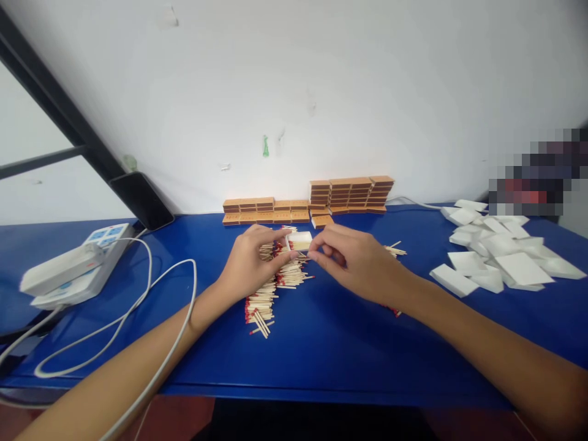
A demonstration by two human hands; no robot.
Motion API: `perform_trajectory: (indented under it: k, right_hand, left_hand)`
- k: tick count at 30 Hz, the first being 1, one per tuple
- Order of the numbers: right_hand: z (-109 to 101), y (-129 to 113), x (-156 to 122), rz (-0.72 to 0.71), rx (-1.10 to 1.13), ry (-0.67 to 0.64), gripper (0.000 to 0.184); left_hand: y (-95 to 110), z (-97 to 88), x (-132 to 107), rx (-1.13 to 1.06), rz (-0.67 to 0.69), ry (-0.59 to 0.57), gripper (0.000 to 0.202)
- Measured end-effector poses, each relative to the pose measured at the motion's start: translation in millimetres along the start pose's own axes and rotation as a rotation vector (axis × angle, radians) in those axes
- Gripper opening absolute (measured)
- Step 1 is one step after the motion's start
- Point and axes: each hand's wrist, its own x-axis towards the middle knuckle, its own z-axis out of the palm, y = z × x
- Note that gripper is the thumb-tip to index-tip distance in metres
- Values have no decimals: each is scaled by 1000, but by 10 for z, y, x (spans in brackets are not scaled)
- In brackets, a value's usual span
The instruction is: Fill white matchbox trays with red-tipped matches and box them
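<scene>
Between the thumb and fingers of my left hand (pixel 250 260) is a small white matchbox tray (pixel 302 236), held by its left end just above the table. Pale matchsticks with red heads lie inside it. My right hand (pixel 351 254) is at the tray's right end, thumb and fingertips pinched together; whether they grip the tray's edge or a match is too small to make out. Under and in front of my left hand spreads a pile of loose matches (pixel 264 300). More matches (pixel 395 249) show partly behind my right hand.
Brown matchboxes (pixel 351 195) are stacked along the wall, with a lower row (pixel 257 212) to their left. Many white trays (pixel 505 248) are heaped at right. On the left are a power strip (pixel 113 236), a white cable (pixel 193 288) across my forearm, and a leaning phone (pixel 143 197).
</scene>
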Motion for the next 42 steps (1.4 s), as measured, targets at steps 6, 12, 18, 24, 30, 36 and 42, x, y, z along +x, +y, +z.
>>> perform_trajectory:
  k: [6,12,18,24,30,36,42]
  right_hand:
    - [256,-98,-85,13,69,-233,9]
    - [353,-119,-110,48,109,-295,10]
    - [288,-110,-114,20,97,-281,13]
    - [240,-85,-100,25,71,-362,13]
    - [195,-83,-90,24,100,-371,13]
    - [162,-107,-86,-3,121,-442,12]
    - [188,-114,-82,-20,145,-438,11]
  left_hand:
    - [-19,-24,18,53,-24,50,31]
    - [-12,-10,8,52,-37,19,33]
    - [-19,-9,8,53,-23,18,34]
    - [-3,-11,11,41,-11,20,34]
    - [-4,-13,9,37,-9,18,34]
    - [-13,-6,1,23,-19,10,36]
    - [-16,-5,4,28,-19,7,36]
